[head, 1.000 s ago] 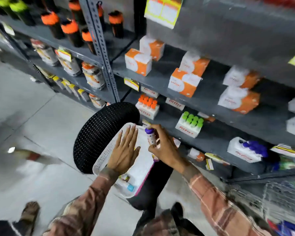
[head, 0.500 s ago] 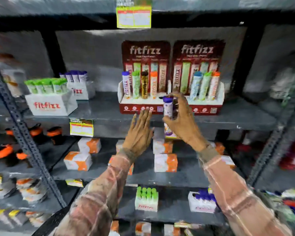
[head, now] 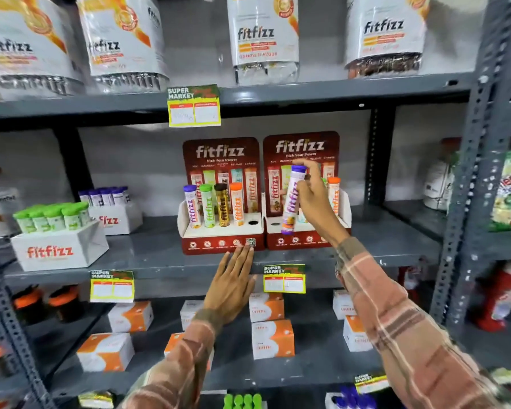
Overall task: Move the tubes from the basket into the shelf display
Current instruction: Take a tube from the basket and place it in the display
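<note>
In the head view the right hand (head: 313, 199) pinches a white purple-capped cylindrical tube (head: 291, 199) nearly upright, cap up, its long axis leaning slightly right, just above the right maroon cardboard shelf display (head: 301, 237), while the left hand (head: 232, 286), fingers spread flat, touches the left maroon display (head: 222, 240).
</note>
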